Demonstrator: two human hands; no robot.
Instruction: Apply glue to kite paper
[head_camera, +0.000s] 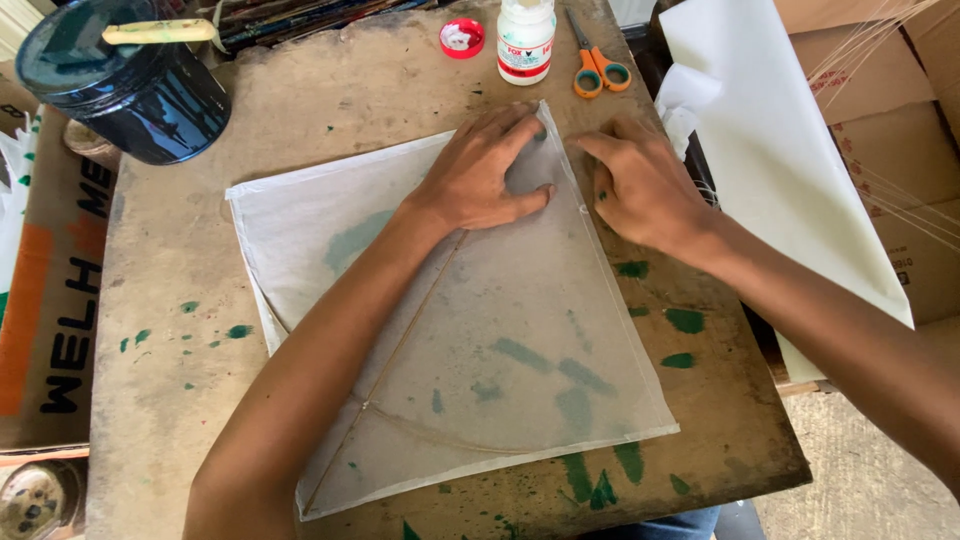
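Note:
A thin white translucent paper sheet lies flat on a worn wooden board, with slim sticks crossing beneath or on it. My left hand presses palm-down on the sheet's far corner, fingers spread. My right hand rests at the sheet's right edge near that same corner, fingers curled against the fold; it holds nothing that I can see.
A white glue bottle, its red cap and orange-handled scissors sit at the far edge. A dark tin with a brush stands far left. More white paper and cardboard boxes lie right. Green paint stains dot the board.

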